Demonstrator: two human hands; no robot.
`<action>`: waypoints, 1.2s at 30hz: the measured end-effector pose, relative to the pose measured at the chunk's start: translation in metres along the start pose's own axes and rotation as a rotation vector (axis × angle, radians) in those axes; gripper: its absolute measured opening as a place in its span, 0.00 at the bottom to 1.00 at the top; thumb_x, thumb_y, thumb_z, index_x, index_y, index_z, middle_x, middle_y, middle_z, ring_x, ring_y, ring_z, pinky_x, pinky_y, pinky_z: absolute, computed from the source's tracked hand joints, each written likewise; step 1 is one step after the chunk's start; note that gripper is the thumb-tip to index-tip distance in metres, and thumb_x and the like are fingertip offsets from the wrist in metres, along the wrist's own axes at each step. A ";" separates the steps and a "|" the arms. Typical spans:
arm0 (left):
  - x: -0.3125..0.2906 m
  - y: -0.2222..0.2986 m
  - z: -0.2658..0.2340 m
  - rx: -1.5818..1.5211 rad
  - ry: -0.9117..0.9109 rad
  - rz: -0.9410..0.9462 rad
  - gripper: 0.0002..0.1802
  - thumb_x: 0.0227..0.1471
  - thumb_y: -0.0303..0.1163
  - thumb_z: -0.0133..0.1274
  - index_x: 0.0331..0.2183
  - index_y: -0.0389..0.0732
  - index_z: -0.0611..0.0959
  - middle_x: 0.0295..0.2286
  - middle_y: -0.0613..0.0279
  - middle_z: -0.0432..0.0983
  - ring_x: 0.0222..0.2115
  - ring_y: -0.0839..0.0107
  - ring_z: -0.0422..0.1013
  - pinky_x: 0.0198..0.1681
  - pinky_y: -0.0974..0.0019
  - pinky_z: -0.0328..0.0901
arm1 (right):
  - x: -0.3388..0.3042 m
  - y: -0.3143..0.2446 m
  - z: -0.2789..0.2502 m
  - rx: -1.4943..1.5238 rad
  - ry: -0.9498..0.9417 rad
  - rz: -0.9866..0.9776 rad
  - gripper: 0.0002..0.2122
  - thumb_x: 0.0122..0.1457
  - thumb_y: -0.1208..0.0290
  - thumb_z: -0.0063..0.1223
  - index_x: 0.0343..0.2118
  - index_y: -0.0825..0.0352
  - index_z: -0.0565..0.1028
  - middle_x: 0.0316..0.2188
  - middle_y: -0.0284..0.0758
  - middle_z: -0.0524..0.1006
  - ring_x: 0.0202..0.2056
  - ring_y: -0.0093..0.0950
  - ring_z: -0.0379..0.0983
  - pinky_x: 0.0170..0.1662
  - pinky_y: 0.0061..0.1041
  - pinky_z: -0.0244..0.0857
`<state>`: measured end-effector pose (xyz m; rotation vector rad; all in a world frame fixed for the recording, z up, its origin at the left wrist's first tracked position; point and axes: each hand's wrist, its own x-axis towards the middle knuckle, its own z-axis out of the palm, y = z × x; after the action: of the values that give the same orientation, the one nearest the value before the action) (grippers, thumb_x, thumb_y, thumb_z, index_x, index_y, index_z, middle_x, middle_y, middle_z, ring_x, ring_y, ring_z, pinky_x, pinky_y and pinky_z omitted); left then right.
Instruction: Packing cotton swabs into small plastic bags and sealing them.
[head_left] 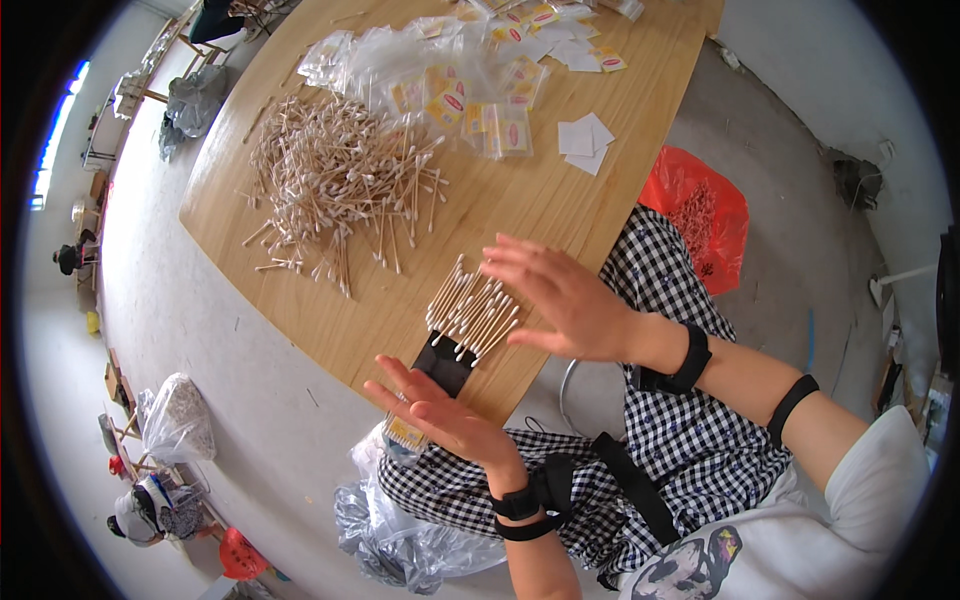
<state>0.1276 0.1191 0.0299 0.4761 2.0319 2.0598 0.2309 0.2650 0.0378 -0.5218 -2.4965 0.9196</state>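
Currently, left hand (440,415): fingers spread and extended, beside the near edge of the table, just below a black piece (443,367); whether it touches that piece I cannot tell.
Right hand (565,300): fingers extended, thumb held apart from them, just to the right of the small group of cotton swabs (472,312); contact with the swabs cannot be told.
Small group of cotton swabs: on the wooden table (545,205) near its close corner, sticks laid roughly side by side on a slant, some lower tips reaching the black piece.
Packet (405,433): clear with a yellow label and white swab tips showing, partly hidden behind the left hand, below the table edge.
Large swab heap (335,170): farther up the table, sticks crossing in all directions, well apart from both hands.
Clear bags (450,90): piled beyond the heap, many with yellow and white labels.
White cards (585,140): overlapping, right of the bags.
Checked cloth (665,265): black and white, over the lap.
Wrists: black straps (690,358) around both.
Floor: a red bag (735,230) holding small pieces, right of the table.
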 end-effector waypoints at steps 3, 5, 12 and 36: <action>-0.001 -0.005 0.006 -0.017 -0.028 0.002 0.41 0.67 0.57 0.26 0.67 0.37 0.42 0.65 0.47 0.51 0.67 0.56 0.45 0.69 0.53 0.35 | -0.001 -0.008 0.013 -0.166 -0.079 -0.070 0.43 0.47 0.59 0.67 0.64 0.65 0.56 0.65 0.41 0.57 0.68 0.40 0.47 0.69 0.43 0.43; -0.001 -0.003 0.017 -0.063 -0.024 -0.010 0.41 0.67 0.57 0.26 0.67 0.37 0.42 0.65 0.46 0.50 0.67 0.56 0.44 0.69 0.53 0.35 | 0.005 -0.005 0.022 -0.152 -0.072 -0.026 0.44 0.46 0.58 0.68 0.65 0.65 0.56 0.65 0.41 0.56 0.69 0.40 0.45 0.70 0.42 0.41; -0.003 -0.004 0.030 -0.162 -0.044 -0.052 0.43 0.65 0.60 0.27 0.67 0.38 0.42 0.66 0.47 0.46 0.68 0.57 0.40 0.70 0.53 0.33 | 0.021 0.017 0.009 -0.018 -0.090 0.020 0.44 0.49 0.52 0.66 0.65 0.65 0.56 0.66 0.42 0.56 0.69 0.41 0.45 0.71 0.41 0.39; 0.036 -0.001 0.044 -0.289 0.113 -0.089 0.46 0.63 0.64 0.27 0.66 0.36 0.48 0.64 0.50 0.52 0.66 0.63 0.47 0.69 0.59 0.36 | 0.056 0.003 0.030 1.067 0.140 0.325 0.35 0.67 0.42 0.34 0.64 0.69 0.55 0.64 0.40 0.59 0.68 0.32 0.49 0.70 0.35 0.40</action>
<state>0.1105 0.1736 0.0319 0.2181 1.7331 2.3196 0.1689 0.2788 0.0293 -0.5660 -1.4728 2.0220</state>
